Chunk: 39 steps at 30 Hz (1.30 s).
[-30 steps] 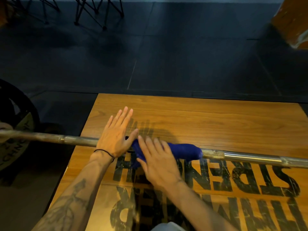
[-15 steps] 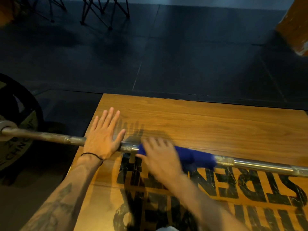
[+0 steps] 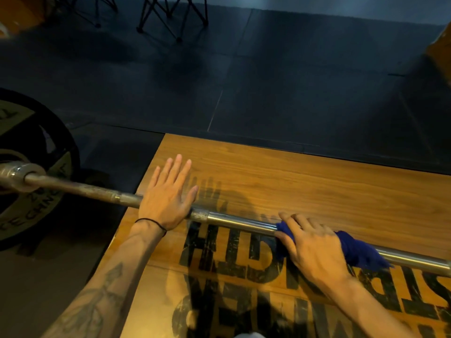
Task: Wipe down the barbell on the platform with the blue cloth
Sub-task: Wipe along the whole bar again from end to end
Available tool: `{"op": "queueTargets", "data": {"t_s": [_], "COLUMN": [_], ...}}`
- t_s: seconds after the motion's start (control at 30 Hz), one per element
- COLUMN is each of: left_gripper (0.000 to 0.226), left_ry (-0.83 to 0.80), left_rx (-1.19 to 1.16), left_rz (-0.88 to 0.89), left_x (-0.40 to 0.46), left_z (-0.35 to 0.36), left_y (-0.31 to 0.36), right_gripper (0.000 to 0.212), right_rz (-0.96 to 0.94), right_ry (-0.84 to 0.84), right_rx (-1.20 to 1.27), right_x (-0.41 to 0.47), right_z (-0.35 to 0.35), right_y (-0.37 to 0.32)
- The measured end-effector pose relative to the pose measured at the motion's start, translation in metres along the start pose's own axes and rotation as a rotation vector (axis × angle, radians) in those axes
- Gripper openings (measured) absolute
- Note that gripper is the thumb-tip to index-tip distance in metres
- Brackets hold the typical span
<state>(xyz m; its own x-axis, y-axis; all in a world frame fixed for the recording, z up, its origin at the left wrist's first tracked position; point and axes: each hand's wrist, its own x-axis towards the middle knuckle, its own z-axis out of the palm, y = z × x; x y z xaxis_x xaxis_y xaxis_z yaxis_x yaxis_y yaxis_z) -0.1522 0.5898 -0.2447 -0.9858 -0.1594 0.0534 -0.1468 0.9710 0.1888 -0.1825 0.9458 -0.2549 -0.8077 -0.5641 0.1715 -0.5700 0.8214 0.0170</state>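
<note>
Nearest, at 6 o'clock, a bit of pale fabric shows at the bottom edge, on the platform, a wooden slab with big worn black letters printed across its near part. The tattooed left forearm comes up from 7 o'clock, a thin black band round the wrist, and the right forearm comes in from 5 o'clock. The bar crosses the platform from 9 o'clock down toward 4 o'clock, dull and tarnished on its left part, bright chrome on its right. The right hand lies over the bar at about 4 o'clock, fingers curled over the cloth and pressing it onto the bar; the blue cloth is wrapped round the bar there, bunched out past the hand toward 3 o'clock. The left hand rests flat on the bar at the platform's left edge, well apart from the right, fingers straight and spread, grasping nothing, pointing to 12 o'clock. At 9 o'clock the bar runs into a collar and a black plate with pale lettering, standing on the dark floor off the platform. Further out, toward 12 o'clock, the dark rubber floor tiles stretch away, and at 11 o'clock thin black metal legs of some frame stand on them
</note>
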Motion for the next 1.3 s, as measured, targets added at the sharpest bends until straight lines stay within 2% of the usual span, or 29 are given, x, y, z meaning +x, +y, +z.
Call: {"op": "queueTargets", "data": {"t_s": [0.07, 0.13, 0.23, 0.3, 0.4, 0.57, 0.63, 0.73, 0.83, 0.97, 1.03, 1.17, 1.3], "left_gripper": [0.074, 0.073, 0.071, 0.073, 0.075, 0.071, 0.070, 0.069, 0.067, 0.070, 0.073, 0.073, 0.073], "left_ry": [0.000, 0.000, 0.005, 0.002, -0.014, -0.008, 0.004, 0.016, 0.033, 0.026, 0.022, 0.017, 0.028], "left_rx": [-0.018, -0.025, -0.022, -0.023, -0.020, -0.021, 0.030, 0.068, 0.112, 0.100, 0.096, 0.077, 0.090], "left_rz": [0.002, -0.008, -0.031, -0.047, -0.034, 0.048, 0.058, 0.005, -0.014, -0.066, -0.084, -0.046, -0.058], "left_x": [0.000, 0.000, 0.001, 0.002, 0.001, 0.000, -0.002, -0.005, -0.006, -0.007, -0.010, -0.011, -0.012], "left_z": [-0.001, 0.000, 0.003, 0.003, 0.001, -0.001, -0.003, -0.006, -0.003, 0.000, -0.001, -0.005, 0.000], "left_y": [0.001, 0.000, 0.000, -0.002, -0.012, -0.020, -0.031, -0.049, -0.052, -0.047, -0.048, -0.050, -0.048], "right_gripper": [0.072, 0.076, 0.050, 0.039, 0.052, 0.058, 0.060, 0.061, 0.059, 0.053, 0.054, 0.058, 0.061], "right_rz": [0.026, 0.018, -0.085, -0.159, -0.194, -0.050, -0.026, 0.031, 0.075, -0.086, -0.176, -0.235, -0.107], "right_ry": [0.008, -0.053, 0.053, 0.053, -0.008, 0.008, -0.013, 0.024, 0.022, 0.023, 0.040, -0.003, -0.065], "right_rx": [0.117, 0.249, 0.111, 0.077, 0.059, 0.021, -0.033, 0.014, 0.147, 0.089, 0.075, 0.050, 0.059], "right_x": [0.015, 0.042, 0.078, 0.088, 0.072, 0.013, -0.002, -0.003, 0.025, 0.081, 0.095, 0.073, 0.024], "right_z": [-0.003, -0.001, 0.009, 0.007, 0.006, 0.003, -0.001, 0.000, 0.004, 0.014, 0.012, 0.009, 0.004], "right_y": [-0.031, -0.079, -0.157, -0.178, -0.142, -0.032, -0.009, -0.017, -0.068, -0.174, -0.200, -0.152, -0.063]}}
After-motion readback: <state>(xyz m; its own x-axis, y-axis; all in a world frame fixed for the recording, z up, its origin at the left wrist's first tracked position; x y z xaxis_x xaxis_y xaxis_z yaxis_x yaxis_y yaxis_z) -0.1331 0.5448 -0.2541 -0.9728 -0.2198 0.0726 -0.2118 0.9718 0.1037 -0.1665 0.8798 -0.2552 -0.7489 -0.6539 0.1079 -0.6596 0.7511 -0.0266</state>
